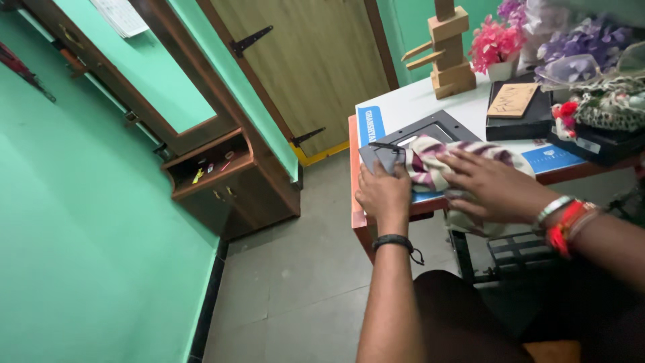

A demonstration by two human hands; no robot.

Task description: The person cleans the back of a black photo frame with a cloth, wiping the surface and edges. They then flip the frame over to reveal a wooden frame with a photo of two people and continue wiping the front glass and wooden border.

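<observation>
A dark grey flat frame-like panel point(430, 129) lies on the white table point(416, 101) near its front left corner. My left hand point(383, 191) grips the panel's near corner, thumb on top. My right hand point(494, 185) lies flat, fingers spread, pressing a white cloth with purple stripes point(430, 165) onto the panel. Part of the cloth hangs over the table's front edge beneath my right wrist, which wears red and white bands.
A wooden block stand point(449, 50), pink flowers in a pot point(496, 46), purple flowers point(584, 40), black boxes point(524, 111) and a small brown card crowd the table's back right. A wooden cabinet point(222, 175) and door point(316, 60) stand at left.
</observation>
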